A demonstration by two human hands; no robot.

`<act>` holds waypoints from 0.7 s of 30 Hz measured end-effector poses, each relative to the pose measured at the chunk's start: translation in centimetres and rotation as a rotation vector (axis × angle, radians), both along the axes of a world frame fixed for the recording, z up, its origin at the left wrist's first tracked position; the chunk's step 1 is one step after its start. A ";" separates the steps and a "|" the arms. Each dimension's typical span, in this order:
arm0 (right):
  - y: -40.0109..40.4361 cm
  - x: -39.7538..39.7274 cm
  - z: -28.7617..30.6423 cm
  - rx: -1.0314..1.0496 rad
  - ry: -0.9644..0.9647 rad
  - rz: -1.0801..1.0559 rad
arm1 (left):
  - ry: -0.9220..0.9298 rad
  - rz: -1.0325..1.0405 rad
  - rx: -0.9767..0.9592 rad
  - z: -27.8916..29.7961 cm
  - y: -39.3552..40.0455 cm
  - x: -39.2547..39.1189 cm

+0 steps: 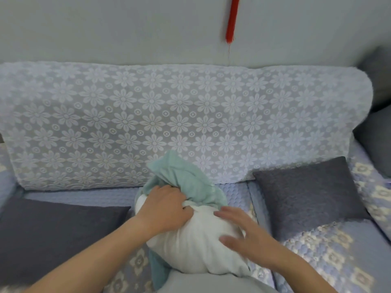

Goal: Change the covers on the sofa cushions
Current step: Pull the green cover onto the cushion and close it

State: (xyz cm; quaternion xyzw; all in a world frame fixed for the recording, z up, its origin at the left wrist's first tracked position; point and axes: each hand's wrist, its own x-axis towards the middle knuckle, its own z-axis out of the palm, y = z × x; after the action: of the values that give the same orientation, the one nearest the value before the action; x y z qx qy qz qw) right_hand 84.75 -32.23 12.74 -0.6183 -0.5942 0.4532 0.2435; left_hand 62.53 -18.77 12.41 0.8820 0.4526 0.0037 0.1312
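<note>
Low in the centre of the frame, a white cushion insert sits on the sofa seat, right at the person's lap. A teal cover is bunched over its far end, the loose fabric standing up in a crumpled peak against the backrest, and more teal shows beneath the insert at the lower left.

The left hand is clamped down on the rim of that teal cover where it meets the white insert, fingers curled into the fabric. The right hand lies flat on the bare insert, fingers spread and straight, pressing on it without gripping.

To the left of the frame a dark grey cushion lies flat on the seat. On the right, a second dark grey cushion leans against the backrest, just beside the insert but apart from it.

Behind it all, the backrest wears a white lace throw with a flower pattern. Up top, a red tassel hangs on the pale wall. More grey cushions crowd the right edge.
</note>
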 end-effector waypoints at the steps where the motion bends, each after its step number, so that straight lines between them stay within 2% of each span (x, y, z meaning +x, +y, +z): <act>1: -0.8 0.1 -0.5 -0.026 -0.066 0.062 | -0.003 0.062 -0.078 0.3 0.5 0.1; 5: -1.8 -0.9 -1.5 -0.076 -0.142 0.146 | -0.026 0.166 -0.429 3.4 2.7 0.1; 7: -0.5 -1.9 -1.8 0.102 -0.209 0.138 | -0.042 0.135 -0.531 4.9 3.0 0.5; 9: 1.0 -3.3 -2.5 0.261 -0.201 0.133 | -0.018 0.055 -0.535 5.9 2.1 1.6; 12: 3.1 -6.2 -2.5 0.338 -0.162 0.130 | 0.154 -0.111 -0.372 5.9 0.5 4.0; 14: 4.0 -7.6 -2.2 0.377 -0.187 0.073 | 0.236 -0.094 -0.333 6.2 0.7 4.5; 16: 4.3 -8.0 -2.5 0.425 -0.251 0.003 | 0.269 -0.024 -0.421 7.2 2.1 3.4; 21: 3.7 -6.5 -4.4 0.190 -0.353 -0.250 | 0.454 0.048 -0.538 7.0 2.4 0.3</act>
State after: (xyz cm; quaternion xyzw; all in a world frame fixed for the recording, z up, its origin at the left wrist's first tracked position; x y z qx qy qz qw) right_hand 78.21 -28.56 8.38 -0.7311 -0.5863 0.2462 0.2472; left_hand 62.86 -16.42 19.44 0.7833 0.4756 -0.3088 0.2547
